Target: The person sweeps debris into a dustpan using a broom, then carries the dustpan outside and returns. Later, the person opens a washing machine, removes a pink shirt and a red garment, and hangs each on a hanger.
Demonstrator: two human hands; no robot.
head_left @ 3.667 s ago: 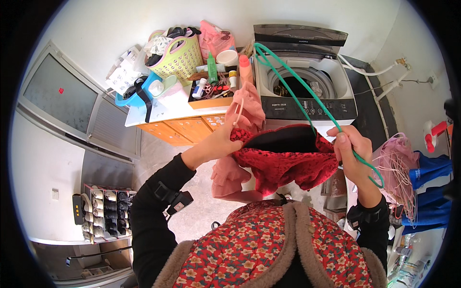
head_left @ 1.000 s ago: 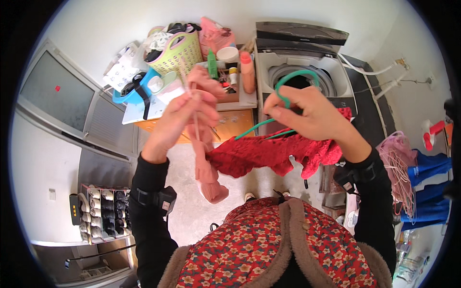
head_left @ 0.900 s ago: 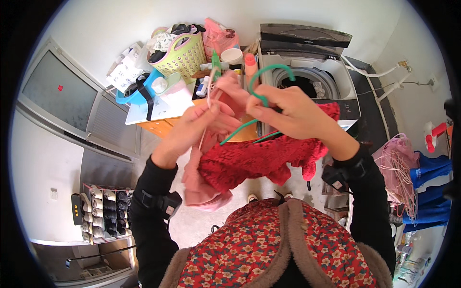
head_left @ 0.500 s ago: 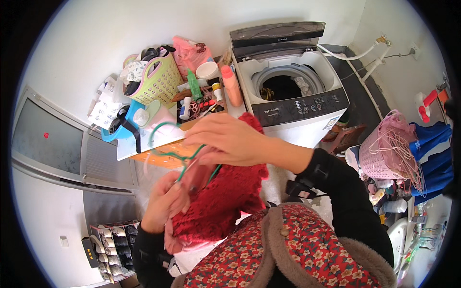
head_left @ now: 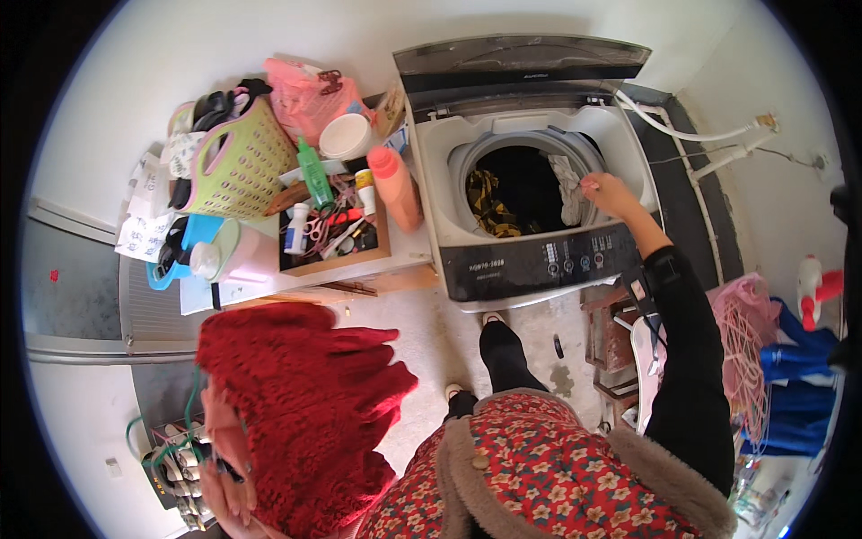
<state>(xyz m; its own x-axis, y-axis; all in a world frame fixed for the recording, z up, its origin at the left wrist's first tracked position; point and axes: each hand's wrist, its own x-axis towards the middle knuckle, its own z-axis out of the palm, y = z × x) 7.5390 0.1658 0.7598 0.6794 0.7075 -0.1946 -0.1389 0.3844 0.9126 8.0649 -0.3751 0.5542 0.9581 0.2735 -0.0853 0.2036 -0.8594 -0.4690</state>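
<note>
The right hand [head_left: 609, 193] reached into the washing machine [head_left: 530, 180] drum, grip clamped on a grey cloth [head_left: 567, 184] — the left hand [head_left: 224, 467], well left of the machine, gripped a red knitted garment [head_left: 305, 404] and green hanger [head_left: 193, 395].

Up beyond the left hand, a cluttered worktop [head_left: 269, 289] carries a pale green perforated basket [head_left: 241, 166], a green squeeze bottle [head_left: 313, 174], a tall salmon-pink bottle [head_left: 396, 188] and a white tub [head_left: 346, 136], with a pink bag [head_left: 303, 94] pushed against the wall behind them. Nearer that hand there's a shallow wooden tray [head_left: 334, 235] packed with scissors and small bottles, plus a blue container [head_left: 184, 251] beside it. Below the right hand, off toward the wall, sit pink netting [head_left: 750, 346] and blue fabric [head_left: 799, 395].
</note>
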